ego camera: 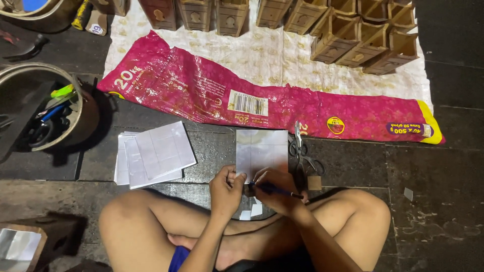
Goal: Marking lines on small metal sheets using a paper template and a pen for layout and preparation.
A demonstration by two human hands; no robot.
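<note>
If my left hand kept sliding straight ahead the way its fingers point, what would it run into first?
The left hand points away from the body, its fingers on the near edge of the white gridded sheet. Going on it would cross that sheet, then probably meet the pink plastic sack beyond.

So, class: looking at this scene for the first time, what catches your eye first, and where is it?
The long pink sack across the middle of the floor stands out first, lying on a pale cloth with wooden boxes along the top. Below it, the left hand steadies a white sheet while the right hand holds a pen. Scissors lie right of the sheet and a paper stack to its left.
</note>
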